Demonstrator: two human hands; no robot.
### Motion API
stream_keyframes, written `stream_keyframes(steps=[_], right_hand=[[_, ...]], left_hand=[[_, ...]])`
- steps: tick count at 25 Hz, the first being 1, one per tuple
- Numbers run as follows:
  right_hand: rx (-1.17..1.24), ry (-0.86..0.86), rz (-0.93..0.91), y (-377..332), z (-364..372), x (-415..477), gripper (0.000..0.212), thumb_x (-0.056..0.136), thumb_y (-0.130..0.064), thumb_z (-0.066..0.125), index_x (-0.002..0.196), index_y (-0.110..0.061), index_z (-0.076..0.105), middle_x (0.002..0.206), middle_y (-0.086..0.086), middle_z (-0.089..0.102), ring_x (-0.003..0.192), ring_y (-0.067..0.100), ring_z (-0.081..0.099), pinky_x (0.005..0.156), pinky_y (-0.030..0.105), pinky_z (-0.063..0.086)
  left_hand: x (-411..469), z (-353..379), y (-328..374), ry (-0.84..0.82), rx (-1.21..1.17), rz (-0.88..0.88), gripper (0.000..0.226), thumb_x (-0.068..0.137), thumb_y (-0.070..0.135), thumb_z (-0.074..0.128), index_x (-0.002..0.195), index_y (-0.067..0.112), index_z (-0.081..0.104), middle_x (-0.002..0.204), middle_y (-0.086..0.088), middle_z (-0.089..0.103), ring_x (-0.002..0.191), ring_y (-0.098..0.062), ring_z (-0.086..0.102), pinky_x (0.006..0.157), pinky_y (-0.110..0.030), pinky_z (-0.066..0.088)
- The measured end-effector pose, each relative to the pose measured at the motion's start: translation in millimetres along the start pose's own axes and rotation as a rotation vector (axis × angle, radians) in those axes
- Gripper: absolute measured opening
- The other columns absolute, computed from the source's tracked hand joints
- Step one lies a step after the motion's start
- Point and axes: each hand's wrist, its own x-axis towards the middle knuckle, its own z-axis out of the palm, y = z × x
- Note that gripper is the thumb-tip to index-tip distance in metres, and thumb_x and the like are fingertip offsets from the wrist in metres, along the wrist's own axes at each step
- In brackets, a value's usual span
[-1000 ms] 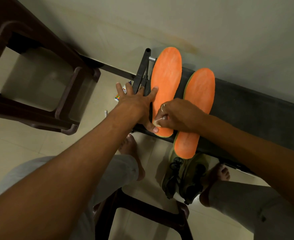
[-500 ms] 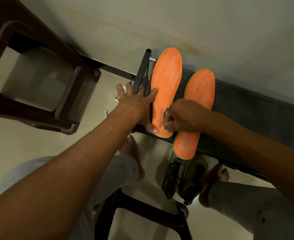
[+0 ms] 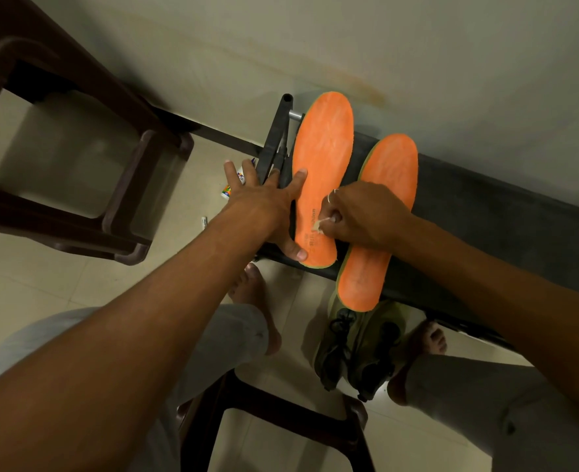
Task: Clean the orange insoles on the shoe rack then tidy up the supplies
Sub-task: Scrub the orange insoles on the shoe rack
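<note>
Two orange insoles lie side by side on the dark shoe rack (image 3: pixel 485 216). The left insole (image 3: pixel 322 148) reaches up toward the wall; the right insole (image 3: pixel 388 165) hangs over the rack's front edge. My left hand (image 3: pixel 264 206) lies flat with spread fingers, its index finger and thumb pressing the left insole's left edge. My right hand (image 3: pixel 359 216) pinches a small white wipe (image 3: pixel 317 226) against the heel half of the left insole, over its printed lettering, and covers part of the right insole.
A dark brown plastic chair (image 3: pixel 77 148) stands at the left. A small colourful packet (image 3: pixel 233 185) and a white tube (image 3: pixel 204 222) lie on the tiled floor by the rack. Olive shoes (image 3: pixel 359 349) sit below the rack between my bare feet. Another chair frame (image 3: pixel 274 417) is below.
My right hand has slid the white wipe up the left insole from near the heel toward the lettering. The left hand has stayed pressed on the insole's edge.
</note>
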Motion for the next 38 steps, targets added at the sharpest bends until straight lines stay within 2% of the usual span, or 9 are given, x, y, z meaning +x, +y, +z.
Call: stream_keyframes(steps=[4, 8, 12, 16, 20, 25, 28, 31, 38], right_hand=[[0.079, -0.138, -0.182, -8.5, 8.2, -0.1, 0.015, 0.086, -0.037, 0.064, 0.087, -0.029, 0.077, 0.081, -0.011, 0.071, 0.069, 0.006, 0.063, 0.06, 0.027, 0.049], [-0.072, 0.146, -0.062, -1.3, 12.9, 6.6, 0.034, 0.089, -0.044, 0.045, 0.086, -0.024, 0.073, 0.083, -0.005, 0.067, 0.07, 0.014, 0.062, 0.058, 0.035, 0.048], [0.081, -0.089, -0.211, -12.2, 9.6, 5.6, 0.02, 0.086, -0.036, 0.059, 0.088, -0.027, 0.077, 0.083, -0.009, 0.07, 0.069, 0.008, 0.062, 0.058, 0.029, 0.047], [-0.06, 0.192, -0.028, 8.3, 0.0, 21.4, 0.019, 0.089, -0.033, 0.058, 0.088, -0.021, 0.072, 0.087, -0.003, 0.069, 0.075, 0.018, 0.064, 0.058, 0.028, 0.036], [-0.076, 0.046, -0.146, -0.5, 5.5, 22.1, 0.023, 0.089, -0.036, 0.055, 0.092, -0.023, 0.074, 0.087, -0.005, 0.069, 0.071, 0.012, 0.06, 0.061, 0.03, 0.045], [-0.137, 0.336, 0.06, 21.6, -4.2, 32.7, 0.03, 0.096, -0.037, 0.056, 0.107, -0.015, 0.073, 0.099, 0.006, 0.069, 0.085, 0.024, 0.066, 0.067, 0.036, 0.049], [-0.2, 0.305, -0.008, 19.8, -2.2, 33.5, 0.03, 0.099, -0.035, 0.054, 0.105, -0.013, 0.074, 0.093, 0.009, 0.066, 0.083, 0.028, 0.064, 0.065, 0.036, 0.045], [-0.111, 0.228, -0.072, 26.7, -14.3, 32.4, 0.028, 0.098, -0.033, 0.055, 0.105, -0.016, 0.075, 0.091, 0.007, 0.064, 0.085, 0.026, 0.062, 0.064, 0.037, 0.047], [-0.165, 0.217, -0.115, 28.4, -18.0, 37.3, 0.024, 0.094, -0.029, 0.061, 0.106, -0.013, 0.075, 0.097, 0.008, 0.07, 0.091, 0.027, 0.064, 0.069, 0.04, 0.052]], left_hand=[[0.3, 0.4, 1.0, 0.0, 0.027, -0.012, 0.147, 0.051, 0.086, 0.07, 0.151, 0.039, -0.026, 0.167, -0.008, -0.007, 0.145, -0.051, -0.02, 0.107, -0.071, -0.017], [3.1, 1.8, 0.4, -0.001, 0.014, 0.003, 0.148, 0.052, 0.085, 0.071, 0.151, 0.038, -0.028, 0.166, -0.01, -0.011, 0.141, -0.052, -0.027, 0.11, -0.069, -0.018], [3.7, 4.0, 0.4, 0.012, 0.037, -0.004, 0.149, 0.049, 0.087, 0.069, 0.151, 0.038, -0.027, 0.166, -0.01, -0.011, 0.141, -0.052, -0.029, 0.111, -0.068, -0.018], [4.6, 4.8, -2.0, 0.018, 0.013, 0.008, 0.148, 0.05, 0.087, 0.07, 0.151, 0.039, -0.027, 0.166, -0.009, -0.01, 0.141, -0.052, -0.029, 0.111, -0.069, -0.017], [2.6, 4.0, -1.7, 0.015, 0.028, 0.001, 0.148, 0.05, 0.088, 0.069, 0.151, 0.039, -0.028, 0.166, -0.009, -0.01, 0.141, -0.052, -0.029, 0.11, -0.07, -0.017], [-7.6, -2.2, 4.0, 0.008, 0.058, -0.031, 0.145, 0.053, 0.088, 0.067, 0.153, 0.035, -0.025, 0.166, -0.011, -0.009, 0.143, -0.052, -0.023, 0.109, -0.073, -0.014], [-33.2, -11.2, 24.1, 0.107, 0.176, -0.026, 0.121, 0.071, 0.081, 0.061, 0.159, 0.027, -0.005, 0.166, -0.015, -0.006, 0.146, -0.049, -0.019, 0.111, -0.071, -0.011], [-58.8, -10.4, 59.1, 0.244, 0.202, 0.173, 0.08, 0.094, 0.06, 0.046, 0.158, 0.023, 0.016, 0.165, -0.016, -0.002, 0.15, -0.042, -0.014, 0.115, -0.066, -0.007], [-46.3, 1.9, 56.4, -0.075, 0.109, 0.304, 0.061, 0.102, 0.05, 0.039, 0.156, 0.024, 0.026, 0.165, -0.014, 0.006, 0.149, -0.041, 0.009, 0.12, -0.06, 0.002]])
